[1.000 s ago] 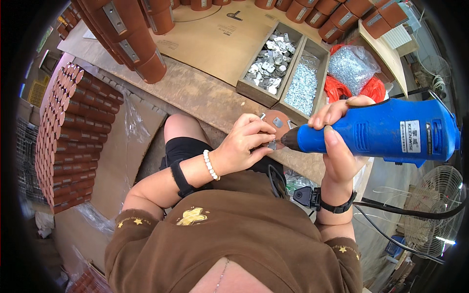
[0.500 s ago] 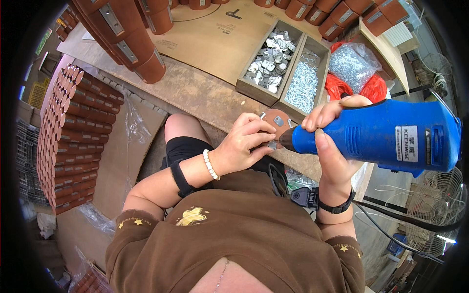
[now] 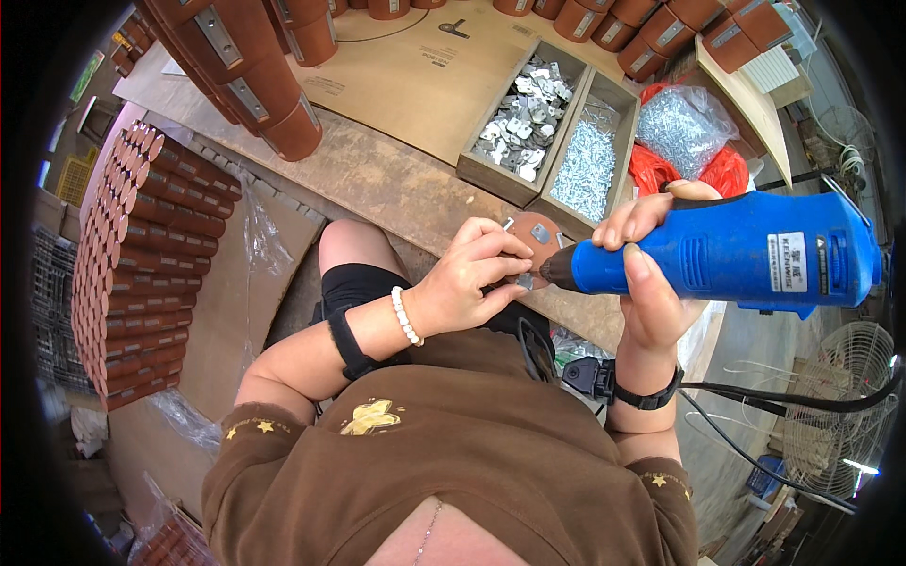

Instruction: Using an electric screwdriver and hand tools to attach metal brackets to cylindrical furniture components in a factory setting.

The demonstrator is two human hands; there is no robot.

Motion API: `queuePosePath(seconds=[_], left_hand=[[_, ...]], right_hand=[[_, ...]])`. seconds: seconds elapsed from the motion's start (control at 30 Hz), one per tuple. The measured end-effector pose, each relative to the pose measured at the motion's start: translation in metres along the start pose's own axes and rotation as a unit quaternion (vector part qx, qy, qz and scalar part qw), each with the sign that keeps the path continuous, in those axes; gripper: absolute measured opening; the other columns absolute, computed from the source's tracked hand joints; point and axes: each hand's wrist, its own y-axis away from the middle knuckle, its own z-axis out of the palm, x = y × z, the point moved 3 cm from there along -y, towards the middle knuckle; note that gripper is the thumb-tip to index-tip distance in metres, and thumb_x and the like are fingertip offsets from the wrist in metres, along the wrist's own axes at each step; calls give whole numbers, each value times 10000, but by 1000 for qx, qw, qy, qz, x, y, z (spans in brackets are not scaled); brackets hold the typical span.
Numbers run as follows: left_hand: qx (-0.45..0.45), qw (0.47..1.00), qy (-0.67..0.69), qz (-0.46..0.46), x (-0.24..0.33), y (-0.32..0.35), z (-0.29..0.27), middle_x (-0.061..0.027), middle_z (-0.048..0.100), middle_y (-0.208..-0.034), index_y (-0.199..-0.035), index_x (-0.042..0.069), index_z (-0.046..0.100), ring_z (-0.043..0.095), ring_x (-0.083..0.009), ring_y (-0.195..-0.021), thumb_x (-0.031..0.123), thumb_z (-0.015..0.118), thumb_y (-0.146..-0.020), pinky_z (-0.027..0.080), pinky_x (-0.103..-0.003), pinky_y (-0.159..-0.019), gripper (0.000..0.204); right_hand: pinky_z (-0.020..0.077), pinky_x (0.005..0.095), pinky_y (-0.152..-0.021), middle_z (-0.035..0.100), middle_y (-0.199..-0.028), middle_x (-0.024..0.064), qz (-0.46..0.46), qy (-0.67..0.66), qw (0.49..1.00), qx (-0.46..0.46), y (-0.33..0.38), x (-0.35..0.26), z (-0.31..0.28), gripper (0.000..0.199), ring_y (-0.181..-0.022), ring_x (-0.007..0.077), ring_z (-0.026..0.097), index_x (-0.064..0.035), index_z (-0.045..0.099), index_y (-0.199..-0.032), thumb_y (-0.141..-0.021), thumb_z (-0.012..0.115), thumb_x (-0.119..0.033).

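left hand (image 3: 469, 283) pinches brown disc (image 3: 536, 247) | right hand (image 3: 651, 283) grips blue driver (image 3: 727, 253), tip at disc's 3 o'clock, seemingly touching

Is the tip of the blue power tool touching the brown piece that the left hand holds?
Cannot tell. In the head view the blue power tool points its dark tip at the brown piece in the left hand, but the fingers hide the meeting point.

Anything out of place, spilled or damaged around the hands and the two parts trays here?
Nothing stands out. The left hand holds a small brown piece against the tip of the blue power screwdriver in the right hand; both wooden trays keep their contents inside.
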Motion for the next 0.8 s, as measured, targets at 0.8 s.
queuePosePath(seconds=[0.8], left_hand=[[-134,986,-91,-47,-8,-27,-10,-167,387,-1102,-1187,27,337,390,-345,-1015,135,713,-536,348,-389,-872,759]], right_hand=[[433,367,-657,453,-780,94,-129,-10,986,108,15,-38,-35,544,-695,208,476,-45,316,-1158,-667,551,-52]])
